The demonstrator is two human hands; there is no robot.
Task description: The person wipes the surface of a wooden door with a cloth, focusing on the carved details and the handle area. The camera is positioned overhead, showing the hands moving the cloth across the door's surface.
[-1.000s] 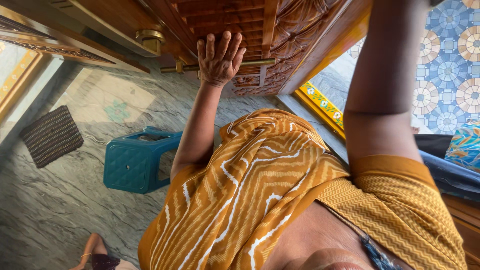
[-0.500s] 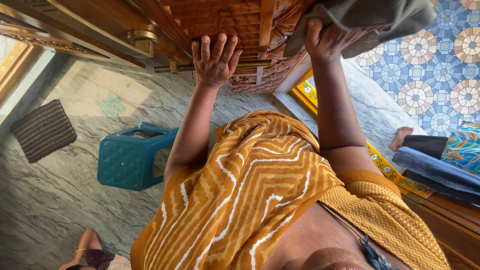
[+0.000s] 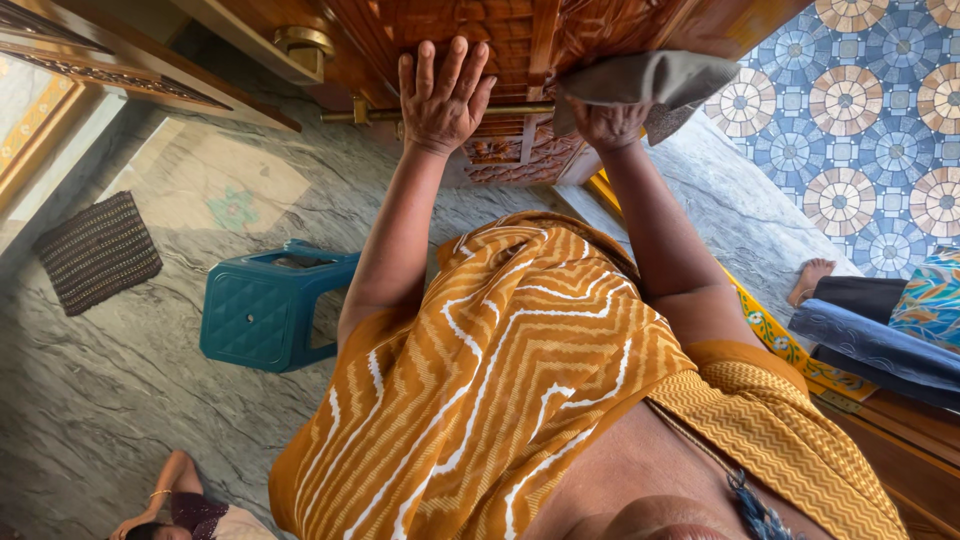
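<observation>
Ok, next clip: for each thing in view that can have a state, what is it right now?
Left hand: open, flat against the door, over the brass bar.
Right hand: closed on the grey cloth, pressed to the door.
Grey cloth: bunched, held against the wood.
Carved wooden door: stands ajar over the threshold.
Brass bar: horizontal, partly covered by the left hand.
Teal stool: tipped on its side on the floor.
Dark mat: lying flat.

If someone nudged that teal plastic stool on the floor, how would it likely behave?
The teal stool already lies on its side on the stone floor, so it probably would slide, not tip. It looks hollow moulded plastic, likely light. Its flat faces suggest it will not roll.
</observation>
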